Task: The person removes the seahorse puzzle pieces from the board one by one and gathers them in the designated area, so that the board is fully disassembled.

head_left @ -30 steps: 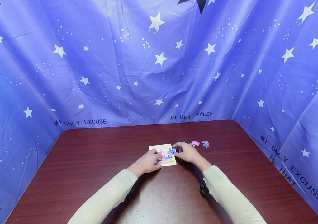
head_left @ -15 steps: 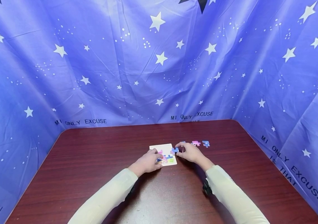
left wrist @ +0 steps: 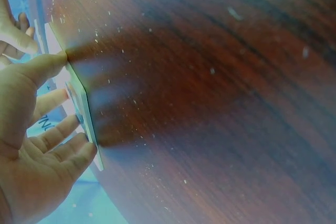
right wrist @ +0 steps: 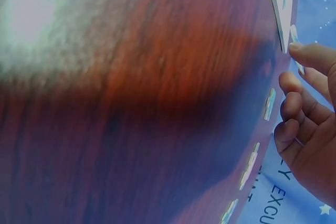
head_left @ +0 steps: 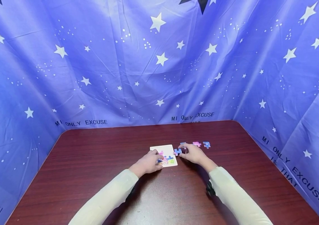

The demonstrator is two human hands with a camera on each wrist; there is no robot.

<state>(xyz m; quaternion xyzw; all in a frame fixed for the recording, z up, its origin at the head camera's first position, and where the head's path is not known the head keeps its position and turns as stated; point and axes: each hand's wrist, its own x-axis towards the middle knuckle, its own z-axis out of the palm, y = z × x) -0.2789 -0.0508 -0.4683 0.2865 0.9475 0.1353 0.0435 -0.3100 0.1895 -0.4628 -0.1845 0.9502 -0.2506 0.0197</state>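
Head view: bright, with diffuse glare on the tabletop (head_left: pixel 159 190). Wrist views: hazy, soft; right has blown-out highlight.

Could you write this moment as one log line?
left hand: touches puzzle board | right hand: pinches mostly blue puzzle piece near board's right edge | loose pieces: three on table

Free surface (head_left: pixel 106 140) stretched left of the board (head_left: pixel 167 148) and between the sleeves (head_left: pixel 106 197). The left grip (head_left: pixel 148 162) blocked the board's left side; the right grip (head_left: pixel 192 153), pinching a piece (head_left: pixel 177 151), its right. Loose pieces (head_left: pixel 206 144) stood farther right; the curtain (head_left: pixel 137 65) walled the far edge.
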